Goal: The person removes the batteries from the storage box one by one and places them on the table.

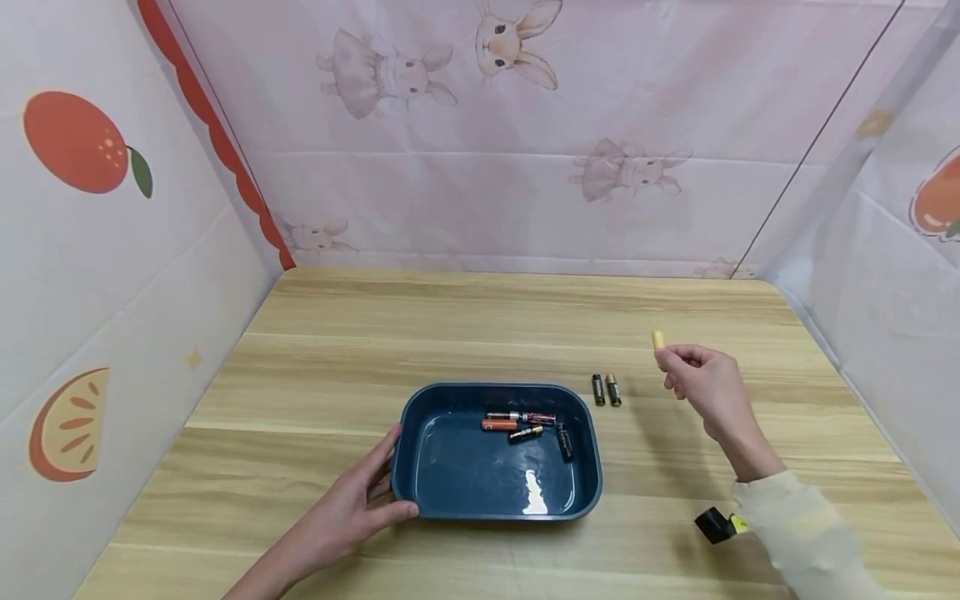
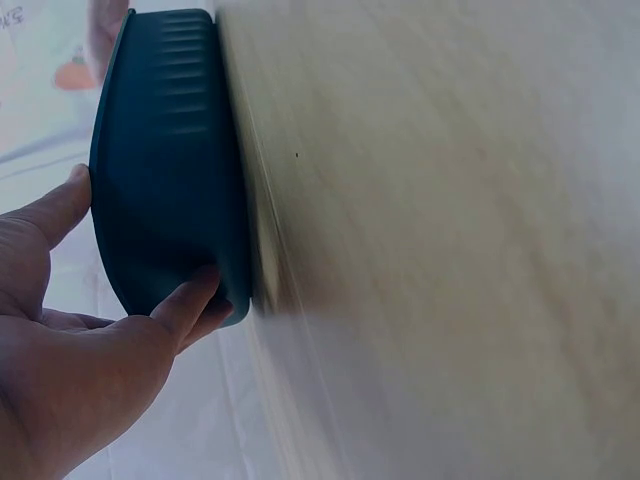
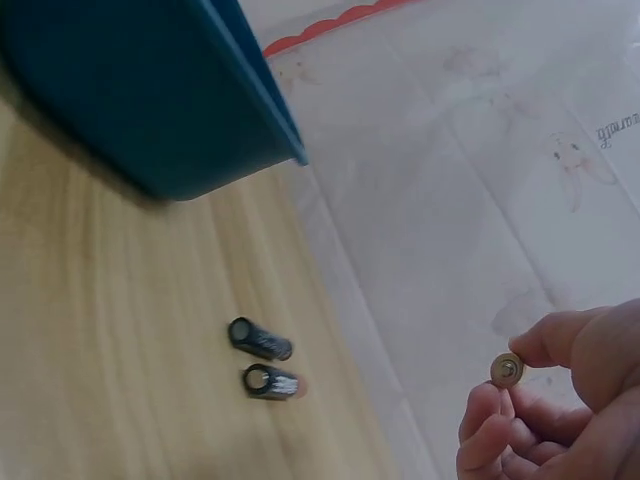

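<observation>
**Above the surface (image 1: 315,358), right of the tray (image 1: 495,510): yellow battery (image 1: 658,339) in the right hand (image 1: 703,381)**

Right hand: thumb and fingers closed in a pinch on the lower part of the yellow battery. In the head view, its long axis runs nearly vertical in the frame, the free end directed away from the hand and leaning slightly left. The exact tilt cannot be told. In the right wrist view, one round end faces the camera, so the long axis appears strongly foreshortened.

Left hand (image 1: 348,508): fingers and thumb extended and spread, touching the tray around its left end.

Just beside the tray's right wall, a black battery (image 1: 597,389) and a copper-ended battery (image 1: 613,391) lie side by side, long axes running front to back. Inside the tray, an orange battery (image 1: 498,425) and several others lie toward the far right; most point left to right.

Surface: pale wood grain, with lengthwise streaks. A black object (image 1: 714,526), not identifiable, shows beside the right sleeve (image 1: 802,525).

Room: a pink back cloth (image 1: 495,200) with printed rabbits; a white left cloth (image 1: 172,275) with fruit prints and red scalloped trim (image 1: 217,137).
</observation>
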`<state>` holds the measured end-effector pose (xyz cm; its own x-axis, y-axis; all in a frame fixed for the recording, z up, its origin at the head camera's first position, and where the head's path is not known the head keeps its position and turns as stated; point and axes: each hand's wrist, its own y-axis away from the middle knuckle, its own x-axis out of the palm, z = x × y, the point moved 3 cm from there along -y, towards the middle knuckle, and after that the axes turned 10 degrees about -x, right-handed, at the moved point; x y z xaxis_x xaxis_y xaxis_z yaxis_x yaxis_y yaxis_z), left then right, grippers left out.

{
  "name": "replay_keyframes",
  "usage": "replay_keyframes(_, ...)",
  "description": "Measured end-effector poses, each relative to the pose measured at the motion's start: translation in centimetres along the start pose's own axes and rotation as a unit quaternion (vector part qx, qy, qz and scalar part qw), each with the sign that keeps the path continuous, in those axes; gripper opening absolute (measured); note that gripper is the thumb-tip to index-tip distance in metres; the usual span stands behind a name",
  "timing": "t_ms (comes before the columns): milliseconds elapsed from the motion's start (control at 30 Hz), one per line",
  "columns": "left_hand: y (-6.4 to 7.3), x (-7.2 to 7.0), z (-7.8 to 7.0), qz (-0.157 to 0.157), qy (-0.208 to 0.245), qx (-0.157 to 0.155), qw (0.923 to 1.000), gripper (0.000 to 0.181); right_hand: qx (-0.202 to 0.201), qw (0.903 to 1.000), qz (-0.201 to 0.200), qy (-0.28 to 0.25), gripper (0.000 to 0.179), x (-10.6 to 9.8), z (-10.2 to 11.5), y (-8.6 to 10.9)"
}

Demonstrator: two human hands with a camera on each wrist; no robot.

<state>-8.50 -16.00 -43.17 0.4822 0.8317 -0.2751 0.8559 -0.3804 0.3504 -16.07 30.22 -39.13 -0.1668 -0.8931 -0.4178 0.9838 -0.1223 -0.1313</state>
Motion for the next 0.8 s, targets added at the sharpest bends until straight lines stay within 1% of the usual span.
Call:
replay_keyframes(300, 0.0, 0.0, 0.0, 0.0, -0.001, -0.004, 1.0, 0.103, 0.046, 0.9982, 0.03, 0.025, 0.044, 1.9, -2.7, 0.5)
replay_keyframes(367, 0.0, 0.0, 0.0, 0.0, 0.0, -0.002, 1.0, 0.103, 0.052, 0.997, 0.036, 0.045, 0.042, 2.3, -3.3, 0.4)
replay_keyframes(467, 0.0, 0.0, 0.0, 0.0, -0.001, -0.002, 1.0, 0.103, 0.05, 0.9954, 0.042, 0.07, 0.038, 2.9, -4.0, 0.4)
replay_keyframes(567, 0.0, 0.0, 0.0, -0.001, -0.002, -0.004, 1.0, 0.103, 0.053, 0.9947, 0.044, 0.077, 0.034, 3.3, -4.5, 0.4)
replay_keyframes(667, 0.0, 0.0, 0.0, -0.002, -0.003, -0.005, 1.0, 0.103, 0.064, 0.9947, 0.041, 0.069, 0.031, 3.5, -4.8, 0.4)
replay_keyframes(800, 0.0, 0.0, 0.0, -0.003, -0.005, -0.005, 1.0, 0.103, 0.067, 0.9936, 0.041, 0.081, 0.031, 3.7, -4.8, 0.3)
